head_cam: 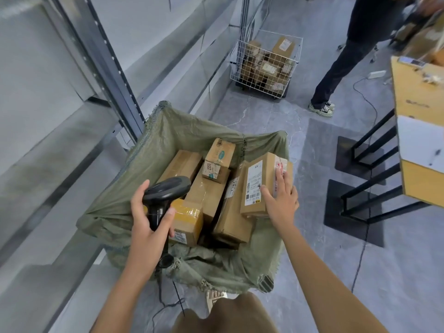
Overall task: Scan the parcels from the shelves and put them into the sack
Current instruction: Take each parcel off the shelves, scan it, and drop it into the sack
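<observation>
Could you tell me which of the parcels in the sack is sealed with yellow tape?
The small box nearest the left hand, beside the scanner; the others show plain brown cardboard.

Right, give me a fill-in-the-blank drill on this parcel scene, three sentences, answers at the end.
1. The left hand grips a black ____ by its handle.
2. The right hand rests on a labelled parcel at the right rim of the green ____.
3. Across the floor, more parcels fill a white wire ____.

Missing words: scanner; sack; basket
</observation>
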Available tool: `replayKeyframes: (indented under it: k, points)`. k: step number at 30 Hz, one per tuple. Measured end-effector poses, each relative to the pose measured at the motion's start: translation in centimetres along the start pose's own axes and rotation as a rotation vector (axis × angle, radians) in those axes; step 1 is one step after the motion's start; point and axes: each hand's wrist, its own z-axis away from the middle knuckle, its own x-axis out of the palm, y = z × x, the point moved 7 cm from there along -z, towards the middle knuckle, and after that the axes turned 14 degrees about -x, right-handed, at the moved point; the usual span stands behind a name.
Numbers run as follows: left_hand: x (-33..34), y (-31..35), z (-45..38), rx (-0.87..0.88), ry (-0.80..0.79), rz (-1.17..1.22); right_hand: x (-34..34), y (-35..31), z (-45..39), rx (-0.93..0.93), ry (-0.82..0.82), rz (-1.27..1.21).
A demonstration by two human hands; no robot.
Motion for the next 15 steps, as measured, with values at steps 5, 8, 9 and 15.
replayKeyframes:
  k: [5,8,9,15]
  points:
    - [-0.1,-0.2,0.7,-0.024,0.037,0.015,0.4,0.2,-0.3,0.002,-0.067,0.054]
    - [-0.7,-0.2,1.3,-0.041,0.082,0.001,0.5,0.1,-0.5,-0.002,-0.083,0.071]
    - [-1.0,-0.1,1.5,-0.04,0.097,-0.003,0.5,-0.1,-0.5,-0.007,-0.086,0.07]
    - [-3.4,1.0,3.9,-0.01,0.176,-0.089,-0.5,-3.3,-0.1,-0.095,-0.068,0.055]
